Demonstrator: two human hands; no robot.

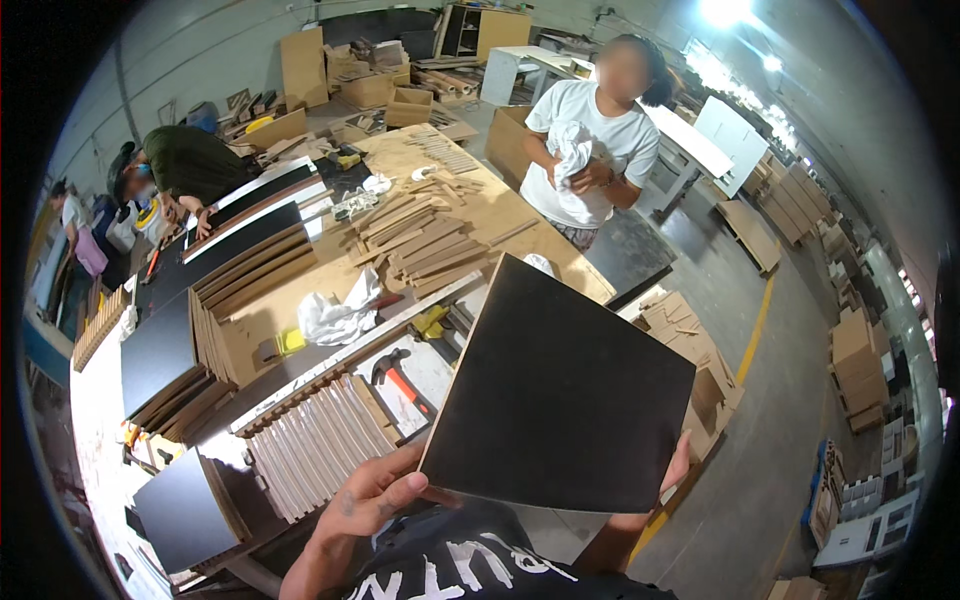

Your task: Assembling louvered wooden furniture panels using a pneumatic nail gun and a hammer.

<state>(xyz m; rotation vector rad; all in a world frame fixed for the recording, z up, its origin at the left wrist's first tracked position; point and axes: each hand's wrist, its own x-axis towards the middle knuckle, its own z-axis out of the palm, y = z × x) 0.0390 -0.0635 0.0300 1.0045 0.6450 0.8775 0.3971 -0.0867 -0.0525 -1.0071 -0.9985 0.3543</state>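
Note:
A black rectangular board [565, 395] with a pale edge is held up in front of my body, tilted, its dark face toward me. My left hand [375, 492] grips its lower left corner, thumb along the edge. My right hand [676, 465] holds the lower right side; most of its fingers are hidden behind the board. Beyond the board's left edge, a claw hammer [402, 385] with an orange-red handle lies on the white bench surface. Beside it sits a row of pale wooden strips [318, 445].
Stacks of dark boards [165, 350] stand on the left of the bench, near a white cloth [342, 312] and loose wood strips [420, 245]. Across the bench a person in a white shirt [595, 150] holds a cloth. Another person [190, 170] bends over boards. Cardboard boxes [857, 355] line the right.

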